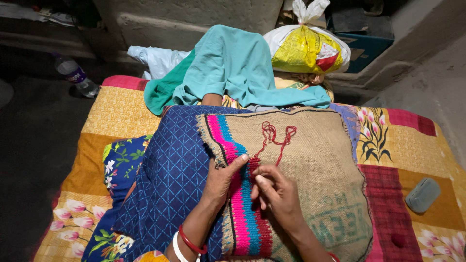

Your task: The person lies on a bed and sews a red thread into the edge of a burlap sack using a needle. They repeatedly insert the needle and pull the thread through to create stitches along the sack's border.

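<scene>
Both hands on soft, limp burlap sack [310, 160]: my left hand [221, 177] clenches its striped edge; my right hand [276, 194] pinches red yarn [274, 138] beside it.

Bright, sharp centre; dark left edge (wide-angle bending at corners).
</scene>
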